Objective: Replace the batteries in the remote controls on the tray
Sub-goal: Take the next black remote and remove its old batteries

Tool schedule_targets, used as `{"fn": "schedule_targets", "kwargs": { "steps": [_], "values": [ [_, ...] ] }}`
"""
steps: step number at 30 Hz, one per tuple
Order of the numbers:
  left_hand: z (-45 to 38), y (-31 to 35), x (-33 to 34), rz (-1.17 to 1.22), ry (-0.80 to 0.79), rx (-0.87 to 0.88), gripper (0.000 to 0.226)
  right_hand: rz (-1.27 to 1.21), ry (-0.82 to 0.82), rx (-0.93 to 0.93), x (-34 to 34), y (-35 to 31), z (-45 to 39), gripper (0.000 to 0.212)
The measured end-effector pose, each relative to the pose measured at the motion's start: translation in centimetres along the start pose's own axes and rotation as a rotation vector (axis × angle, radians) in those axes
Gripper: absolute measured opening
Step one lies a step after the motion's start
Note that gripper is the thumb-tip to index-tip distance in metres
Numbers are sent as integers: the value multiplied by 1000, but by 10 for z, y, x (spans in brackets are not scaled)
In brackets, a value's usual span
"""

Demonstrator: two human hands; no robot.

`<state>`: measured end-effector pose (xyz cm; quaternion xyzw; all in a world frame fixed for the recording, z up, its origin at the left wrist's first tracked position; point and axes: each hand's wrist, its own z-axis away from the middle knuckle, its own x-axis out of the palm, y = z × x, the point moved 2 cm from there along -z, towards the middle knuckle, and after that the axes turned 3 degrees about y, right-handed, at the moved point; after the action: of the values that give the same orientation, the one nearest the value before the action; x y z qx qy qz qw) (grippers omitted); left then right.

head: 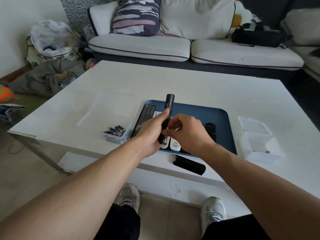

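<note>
The left hand (152, 134) grips a slim black remote (167, 116) round its lower half, holding it up above the blue tray (223, 122); the right hand (187, 130) has its fingers curled in at the remote's open back, pinching something too small to make out. On the tray lie a black keypad remote (147, 115), two white remotes (175, 144) (partly hidden under the hands) and another black one (210, 127); a black cover (188, 164) lies on the table (207, 87) just in front of the tray; batteries (115, 130) sit in a clear box (110, 111) to its left; a second clear box (259, 137) stands to its right.
</note>
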<state>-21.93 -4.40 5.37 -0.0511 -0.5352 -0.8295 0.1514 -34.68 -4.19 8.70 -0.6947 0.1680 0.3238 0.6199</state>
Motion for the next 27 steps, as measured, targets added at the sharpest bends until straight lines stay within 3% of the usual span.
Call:
{"fn": "schedule_targets", "kwargs": {
  "steps": [6, 10, 13, 15, 18, 22, 23, 27],
  "values": [
    [-3, 0, 1, 39, -32, 44, 38, -418, -20, 262, 0, 5, 4, 25],
    [-3, 5, 0, 157, 16, 10, 37, -644, -15, 327, -4, -1, -1, 7],
    [-3, 9, -6, 186, 25, -3, 38, -1054, -55, 466, -11, -6, 0, 24],
    [-4, 11, -9, 150, -12, -16, 41, -1125, -145, 526, -12, -7, 3, 29],
    [-4, 11, -11, 129, -51, -39, 37, -853, -200, 451, -6, -6, 4, 25],
    [-1, 11, -12, 101, -102, -101, 36, 174, -59, -92, -3, -7, 6, 16],
    [1, 11, -11, 75, -118, -109, 38, 325, -56, -160, -2, -10, 7, 15],
    [5, 12, -10, 59, -170, -129, 34, 471, -77, -215, 0, -13, 4, 16]
  ]
}}
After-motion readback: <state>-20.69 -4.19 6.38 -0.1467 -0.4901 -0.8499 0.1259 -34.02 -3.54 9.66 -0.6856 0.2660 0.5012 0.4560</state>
